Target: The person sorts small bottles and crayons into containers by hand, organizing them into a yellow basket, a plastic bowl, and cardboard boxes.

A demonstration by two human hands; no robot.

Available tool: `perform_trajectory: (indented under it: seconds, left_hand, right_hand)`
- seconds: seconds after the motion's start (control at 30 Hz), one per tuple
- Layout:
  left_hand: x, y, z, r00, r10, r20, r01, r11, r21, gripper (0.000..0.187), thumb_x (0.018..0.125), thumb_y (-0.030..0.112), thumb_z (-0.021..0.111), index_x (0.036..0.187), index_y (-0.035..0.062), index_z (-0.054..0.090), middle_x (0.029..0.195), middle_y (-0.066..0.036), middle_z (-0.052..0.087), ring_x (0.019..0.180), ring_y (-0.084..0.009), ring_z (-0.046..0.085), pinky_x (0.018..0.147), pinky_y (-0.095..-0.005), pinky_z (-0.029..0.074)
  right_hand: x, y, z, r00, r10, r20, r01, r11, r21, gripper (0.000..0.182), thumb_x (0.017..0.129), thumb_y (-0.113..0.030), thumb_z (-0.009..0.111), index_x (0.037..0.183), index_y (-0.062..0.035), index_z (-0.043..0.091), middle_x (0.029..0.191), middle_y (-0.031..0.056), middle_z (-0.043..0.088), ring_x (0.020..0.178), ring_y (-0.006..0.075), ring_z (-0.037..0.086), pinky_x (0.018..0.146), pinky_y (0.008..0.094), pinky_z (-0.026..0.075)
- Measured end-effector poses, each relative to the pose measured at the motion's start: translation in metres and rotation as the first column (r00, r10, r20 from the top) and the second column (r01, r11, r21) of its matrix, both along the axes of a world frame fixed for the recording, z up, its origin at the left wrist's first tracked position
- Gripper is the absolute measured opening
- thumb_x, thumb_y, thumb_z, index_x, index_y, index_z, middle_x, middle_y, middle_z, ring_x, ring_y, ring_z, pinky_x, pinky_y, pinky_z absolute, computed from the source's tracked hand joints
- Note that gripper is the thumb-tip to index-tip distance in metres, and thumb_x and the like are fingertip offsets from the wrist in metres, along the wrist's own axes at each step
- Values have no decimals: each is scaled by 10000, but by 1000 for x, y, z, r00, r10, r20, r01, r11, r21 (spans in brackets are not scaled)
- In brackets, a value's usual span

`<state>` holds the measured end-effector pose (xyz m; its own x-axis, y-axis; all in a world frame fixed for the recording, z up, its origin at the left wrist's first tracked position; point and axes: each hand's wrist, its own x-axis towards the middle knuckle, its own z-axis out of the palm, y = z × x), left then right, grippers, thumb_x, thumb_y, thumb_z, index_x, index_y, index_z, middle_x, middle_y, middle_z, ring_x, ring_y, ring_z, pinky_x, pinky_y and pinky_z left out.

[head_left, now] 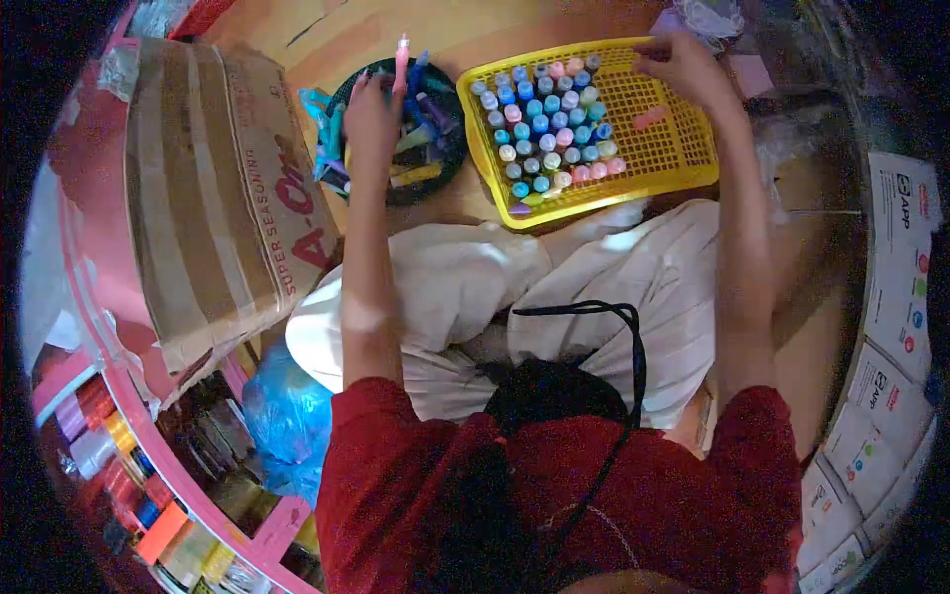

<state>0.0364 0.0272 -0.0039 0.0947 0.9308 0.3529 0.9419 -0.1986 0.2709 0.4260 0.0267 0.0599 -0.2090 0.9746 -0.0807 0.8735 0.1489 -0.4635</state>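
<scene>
My left hand (371,117) is over a dark round basket (457,148), its fingers closed on a pink pen (402,64) that points up. Loose pens in blue, teal, purple and yellow lie in the round basket, some hanging over its left rim. To the right stands a yellow plastic basket (475,163). Rows of upright pens (541,124) with pastel, blue and grey tops fill its left part. A pink piece (650,118) lies flat on its mesh floor. My right hand (688,69) grips the yellow basket's far right corner, fingers bent over the rim.
A large taped cardboard box (203,198) stands at the left. Below it are a blue plastic bag (287,406) and a pink shelf (282,530) with colourful rolls. White paper-ream boxes (896,257) line the right side. My crossed legs (445,277) are close to both baskets.
</scene>
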Motion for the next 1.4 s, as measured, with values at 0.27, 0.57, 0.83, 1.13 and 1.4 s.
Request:
perform_trajectory:
  seconds: [0.27,0.57,0.83,1.13,1.4]
  left_hand:
    - [29,22,-6,969,-73,-236,81,996,23,318,722,187,648,967,18,535,860,-162,531,811,-331,533,696,-400,443]
    - [54,-4,52,968,-117,221,110,993,42,209,758,105,602,918,-27,578,846,-155,554,746,-290,562,660,-361,445]
    - [156,-48,99,698,-469,541,509,857,87,169,750,64,602,895,-21,592,854,-143,612,786,-257,609,707,-319,463]
    - [159,-51,82,702,-352,619,442,897,9,143,780,71,586,907,14,620,873,-131,615,799,-250,603,717,-315,457]
    - [127,-74,61,730,-329,600,448,892,-56,129,796,36,553,907,36,618,840,-113,598,793,-228,567,723,-296,435]
  right_hand:
    - [-1,-24,-28,874,-234,-426,270,963,24,343,816,-335,562,1007,-56,620,794,101,658,679,209,645,641,311,501]
    - [5,-32,-8,785,-78,-615,182,977,108,310,821,-269,577,1036,-49,613,831,60,638,667,126,590,620,248,485]
    - [-38,-50,20,782,261,-566,-180,964,195,303,763,-245,641,995,-51,627,793,34,621,700,102,553,686,261,451]
    - [-21,-53,15,910,-66,-410,72,997,0,349,754,-251,646,1007,-19,582,798,98,628,598,185,606,498,307,504]
    - [-14,-27,-39,996,-77,-55,70,990,-125,259,719,-150,671,892,17,576,765,149,612,541,231,607,513,331,504]
